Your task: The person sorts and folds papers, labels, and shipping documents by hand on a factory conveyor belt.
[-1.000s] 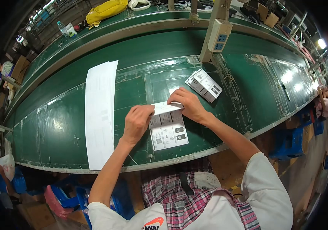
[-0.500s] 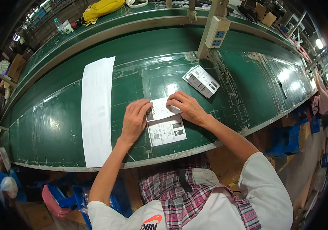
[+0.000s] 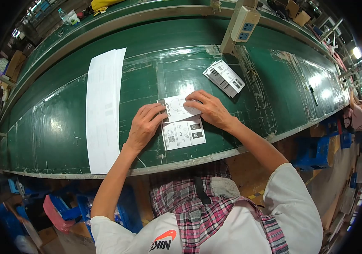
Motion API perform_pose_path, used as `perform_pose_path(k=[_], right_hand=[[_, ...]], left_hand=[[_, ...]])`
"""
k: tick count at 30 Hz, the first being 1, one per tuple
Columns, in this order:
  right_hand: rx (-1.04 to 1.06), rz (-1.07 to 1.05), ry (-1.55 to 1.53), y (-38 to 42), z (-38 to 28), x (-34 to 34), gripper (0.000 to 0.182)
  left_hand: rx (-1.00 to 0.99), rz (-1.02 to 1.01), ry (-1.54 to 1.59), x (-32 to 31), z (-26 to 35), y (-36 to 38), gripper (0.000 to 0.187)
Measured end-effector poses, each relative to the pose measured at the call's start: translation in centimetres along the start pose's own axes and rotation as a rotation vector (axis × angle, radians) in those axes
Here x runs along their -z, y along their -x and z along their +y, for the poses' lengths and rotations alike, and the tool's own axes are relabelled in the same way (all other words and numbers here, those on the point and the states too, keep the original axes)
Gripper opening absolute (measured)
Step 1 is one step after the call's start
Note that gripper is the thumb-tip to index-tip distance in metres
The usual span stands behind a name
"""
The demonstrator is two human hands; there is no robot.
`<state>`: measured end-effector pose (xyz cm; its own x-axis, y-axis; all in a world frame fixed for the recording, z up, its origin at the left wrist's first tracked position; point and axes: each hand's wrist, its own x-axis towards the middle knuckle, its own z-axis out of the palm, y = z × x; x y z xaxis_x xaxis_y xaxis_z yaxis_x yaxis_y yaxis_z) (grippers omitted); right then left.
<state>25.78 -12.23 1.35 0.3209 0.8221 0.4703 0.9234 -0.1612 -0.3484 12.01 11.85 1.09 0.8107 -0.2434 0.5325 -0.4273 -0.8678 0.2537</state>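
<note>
A printed white sheet [image 3: 184, 134] lies on the green table in front of me, its upper part folded over as a flap [image 3: 178, 107] with line drawings and dark lettering. My left hand [image 3: 146, 122] rests at the flap's left edge, fingers bent and pressed together on the paper. On the flap's right side lies my right hand [image 3: 207, 109], its fingers curled and closed on the paper. A small pile of folded printed leaflets [image 3: 225, 78] sits beyond my right hand. To the left is a long stack of white paper sheets [image 3: 104, 110].
The green table [image 3: 58, 131] has a metal front edge. A post with a socket box [image 3: 245, 26] rises behind the leaflets. A dark pen-like object [image 3: 313, 96] lies far right. Blue crates [image 3: 312, 152] stand below, and another person [image 3: 357, 114] is at the far right.
The whole view has shifted slightly, so the table appears higher. Both hands remain on the folded sheet, with the left fingers slightly more bent.
</note>
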Motion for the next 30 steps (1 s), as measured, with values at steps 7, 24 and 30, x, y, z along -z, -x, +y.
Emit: perform_pose_path(k=[7, 24, 30], right_hand=[[0.047, 0.039, 0.065, 0.26, 0.11, -0.19, 0.04], [0.042, 0.049, 0.09, 0.45, -0.01, 0.23, 0.035], [0.017, 0.023, 0.092, 0.84, 0.1, 0.3, 0.032]], left_hand=[[-0.008, 0.014, 0.005, 0.01, -0.06, -0.03, 0.022], [-0.007, -0.008, -0.005, 0.12, 0.18, 0.09, 0.021], [-0.011, -0.013, -0.013, -0.05, 0.08, 0.31, 0.02]])
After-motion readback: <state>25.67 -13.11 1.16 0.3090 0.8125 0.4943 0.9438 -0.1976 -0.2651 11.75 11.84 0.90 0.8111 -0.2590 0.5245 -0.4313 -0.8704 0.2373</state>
